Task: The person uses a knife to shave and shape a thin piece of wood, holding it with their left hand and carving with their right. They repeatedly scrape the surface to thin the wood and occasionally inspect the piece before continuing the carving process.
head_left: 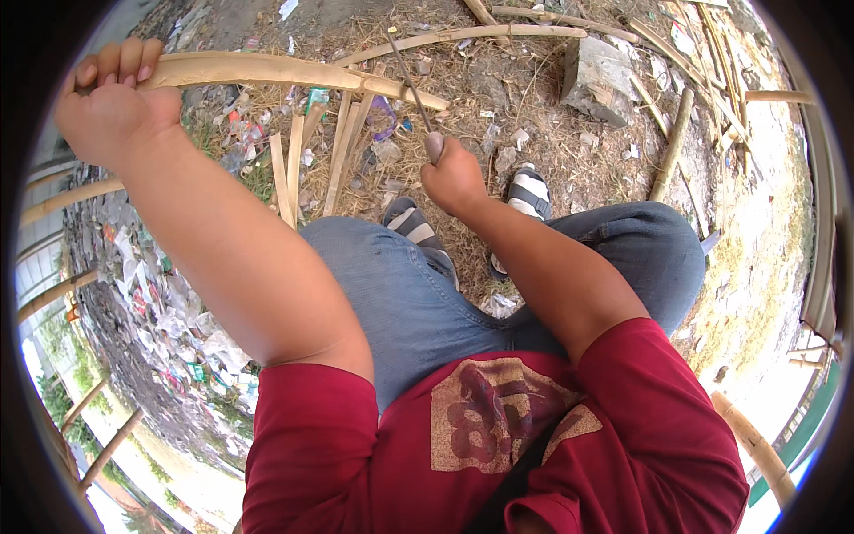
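My left hand (120, 111), raised at the upper left, is wrapped round one end of a long split bamboo strip (258, 68). The strip reaches across to the right, its pale inner side showing. My right hand (455, 178) is closed on the handle of a knife (411, 84), whose long, thin blade points up and away. Seen nearly edge-on, the blade crosses the strip near its far end; whether it touches the bamboo I cannot tell. Several short split bamboo pieces (341, 151) lie below the strip, near my knee.
Past my sandalled feet (531, 191) sits a rough concrete block (603, 82). A bamboo pole (673, 147) and long bamboo strips (712, 67) lie to the right. Another curved strip (480, 32) crosses the far ground. Scattered litter (200, 329) covers the ground at left.
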Demonstrator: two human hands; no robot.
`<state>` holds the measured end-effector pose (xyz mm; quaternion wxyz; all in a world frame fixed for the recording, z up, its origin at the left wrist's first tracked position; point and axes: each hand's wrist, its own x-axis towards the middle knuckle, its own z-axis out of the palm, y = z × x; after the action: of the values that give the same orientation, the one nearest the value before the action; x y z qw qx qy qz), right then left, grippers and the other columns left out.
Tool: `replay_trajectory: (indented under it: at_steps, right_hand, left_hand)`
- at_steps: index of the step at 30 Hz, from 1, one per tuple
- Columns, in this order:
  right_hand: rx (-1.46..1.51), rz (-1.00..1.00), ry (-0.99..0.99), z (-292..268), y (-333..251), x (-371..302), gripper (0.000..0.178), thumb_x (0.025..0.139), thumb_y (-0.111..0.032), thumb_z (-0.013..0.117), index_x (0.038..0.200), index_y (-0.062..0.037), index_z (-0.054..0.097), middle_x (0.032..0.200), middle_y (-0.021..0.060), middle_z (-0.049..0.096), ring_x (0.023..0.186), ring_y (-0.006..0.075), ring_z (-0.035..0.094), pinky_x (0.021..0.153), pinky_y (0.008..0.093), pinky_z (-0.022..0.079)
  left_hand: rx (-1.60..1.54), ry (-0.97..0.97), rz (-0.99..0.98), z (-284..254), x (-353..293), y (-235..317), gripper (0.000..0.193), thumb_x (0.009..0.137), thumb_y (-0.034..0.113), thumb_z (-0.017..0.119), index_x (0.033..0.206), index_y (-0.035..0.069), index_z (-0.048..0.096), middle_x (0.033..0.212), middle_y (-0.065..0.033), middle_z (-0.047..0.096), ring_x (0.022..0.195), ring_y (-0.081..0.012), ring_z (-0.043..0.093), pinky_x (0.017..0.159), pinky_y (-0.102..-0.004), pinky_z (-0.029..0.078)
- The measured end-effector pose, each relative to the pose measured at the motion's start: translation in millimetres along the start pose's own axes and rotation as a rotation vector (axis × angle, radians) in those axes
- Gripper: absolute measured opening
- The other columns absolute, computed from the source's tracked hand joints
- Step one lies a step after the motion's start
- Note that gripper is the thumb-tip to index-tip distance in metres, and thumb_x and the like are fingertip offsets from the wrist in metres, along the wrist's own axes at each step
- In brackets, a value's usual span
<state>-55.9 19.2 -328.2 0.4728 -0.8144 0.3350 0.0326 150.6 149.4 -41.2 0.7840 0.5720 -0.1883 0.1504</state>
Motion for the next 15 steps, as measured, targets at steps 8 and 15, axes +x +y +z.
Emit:
replay_trajectory:
  at_steps: [8,15]
  right_hand:
    - [-0.038,-0.080,-0.035,-2,15,-4,0.031,0.086,-0.020,0.062,0.106,0.0026,0.055,0.095,0.0311,0.068,0.092,0.0478,0.066,0.083,0.0537,0.052]
    - [0.161,0.204,0.169,-56,1,39,0.034,0.082,-0.023,0.066,0.104,0.0034,0.065,0.090,0.0209,0.071,0.086,0.0369,0.070,0.080,0.0455,0.053]
  left_hand:
    - [-0.025,0.103,-0.027,-15,3,8,0.017,0.087,0.018,0.040,0.073,0.012,0.033,0.062,-0.0030,0.026,0.054,-0.0152,0.023,0.052,-0.0328,0.025]
    - [-0.091,0.280,0.288,-10,-9,95,0.018,0.088,0.019,0.039,0.073,0.012,0.034,0.062,-0.0038,0.030,0.053,-0.0163,0.027,0.051,-0.0332,0.027]
